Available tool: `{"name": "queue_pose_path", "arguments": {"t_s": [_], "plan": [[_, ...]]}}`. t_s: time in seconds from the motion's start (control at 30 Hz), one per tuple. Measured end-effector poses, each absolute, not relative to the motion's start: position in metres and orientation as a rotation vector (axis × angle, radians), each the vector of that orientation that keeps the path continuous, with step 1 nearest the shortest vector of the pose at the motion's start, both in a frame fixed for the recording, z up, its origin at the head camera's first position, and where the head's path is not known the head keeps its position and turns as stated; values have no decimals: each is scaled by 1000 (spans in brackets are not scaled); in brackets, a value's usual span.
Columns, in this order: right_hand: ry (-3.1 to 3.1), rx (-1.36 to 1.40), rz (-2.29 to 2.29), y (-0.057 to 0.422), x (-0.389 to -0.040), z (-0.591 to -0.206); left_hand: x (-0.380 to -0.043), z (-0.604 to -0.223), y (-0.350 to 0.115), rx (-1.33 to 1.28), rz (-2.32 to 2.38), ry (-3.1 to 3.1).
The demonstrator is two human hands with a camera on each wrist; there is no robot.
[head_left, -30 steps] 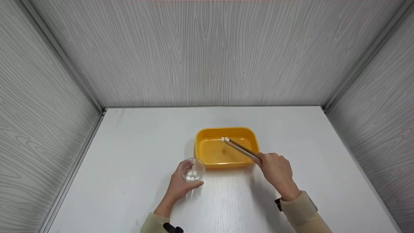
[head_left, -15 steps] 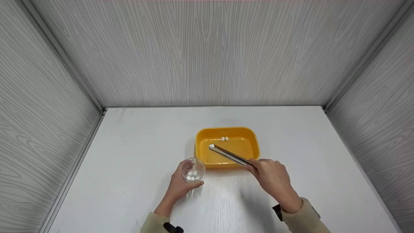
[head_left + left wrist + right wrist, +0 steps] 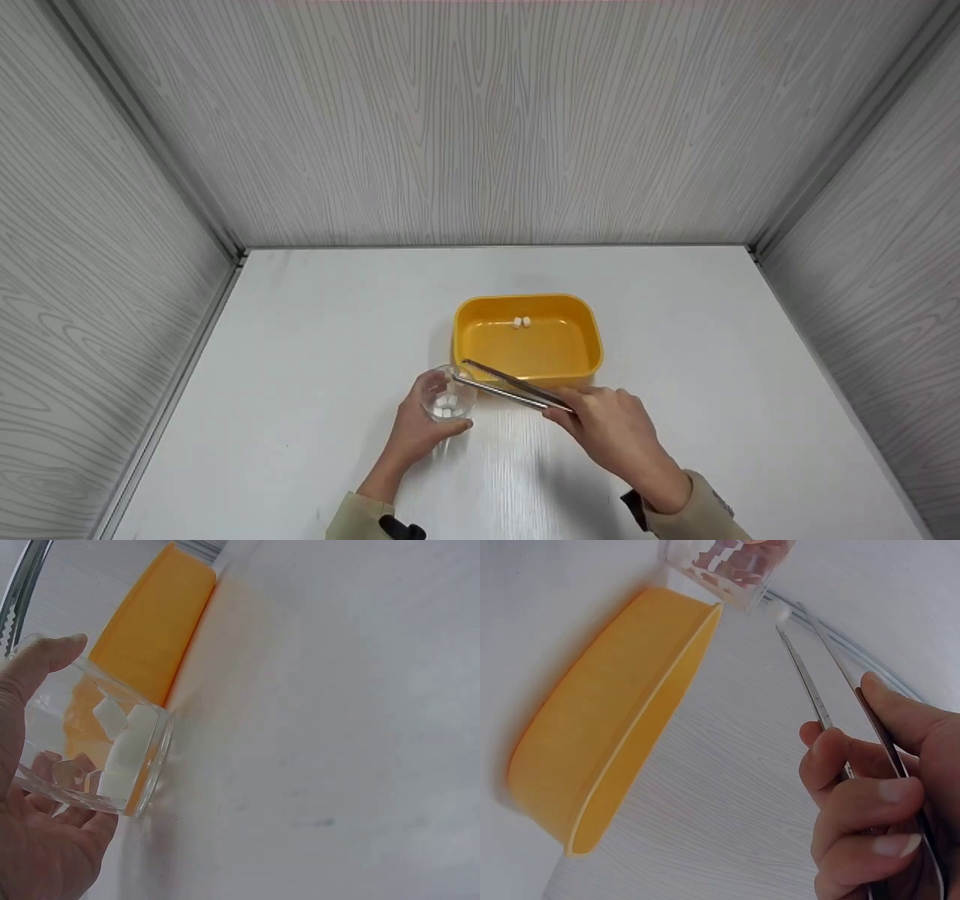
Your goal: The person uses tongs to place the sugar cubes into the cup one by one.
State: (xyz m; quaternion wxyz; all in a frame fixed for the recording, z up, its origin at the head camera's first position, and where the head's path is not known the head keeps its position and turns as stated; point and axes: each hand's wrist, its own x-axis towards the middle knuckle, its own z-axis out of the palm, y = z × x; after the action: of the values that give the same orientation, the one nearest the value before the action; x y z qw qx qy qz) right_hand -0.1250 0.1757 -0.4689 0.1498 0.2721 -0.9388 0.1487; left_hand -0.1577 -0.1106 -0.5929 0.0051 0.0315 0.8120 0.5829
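My left hand [image 3: 420,424] grips a clear glass cup [image 3: 463,405] at the tray's near-left corner. Several white cubes [image 3: 129,746] lie at the bottom of the glass. With my right hand [image 3: 619,435] I hold metal tweezers [image 3: 514,383], their two arms spread and their tips right at the cup's mouth. A blurred white cube [image 3: 779,611] shows by the tips in the right wrist view. Two more white cubes [image 3: 521,322] sit side by side in the yellow tray [image 3: 525,354], towards its back wall.
The tray stands on a white tabletop [image 3: 337,330], just behind the cup. Grey wood-grain panels [image 3: 480,127] enclose the table at the back and both sides.
My right hand has carried the tweezers left and nearer, from the tray to the cup, with a white cube in their tips. Now the tweezers have spread. My left hand stayed put.
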Motion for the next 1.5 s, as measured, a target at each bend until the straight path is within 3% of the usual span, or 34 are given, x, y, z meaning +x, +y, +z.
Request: {"name": "queue_pose_path", "arguments": {"t_s": [0.83, 1.5], "plan": [[-2806, 327, 551, 201, -154, -481, -156, -591, -112, 99, 1833, 2533], [-2873, 305, 360, 215, -183, -502, -156, -592, -112, 110, 1848, 2514]]}}
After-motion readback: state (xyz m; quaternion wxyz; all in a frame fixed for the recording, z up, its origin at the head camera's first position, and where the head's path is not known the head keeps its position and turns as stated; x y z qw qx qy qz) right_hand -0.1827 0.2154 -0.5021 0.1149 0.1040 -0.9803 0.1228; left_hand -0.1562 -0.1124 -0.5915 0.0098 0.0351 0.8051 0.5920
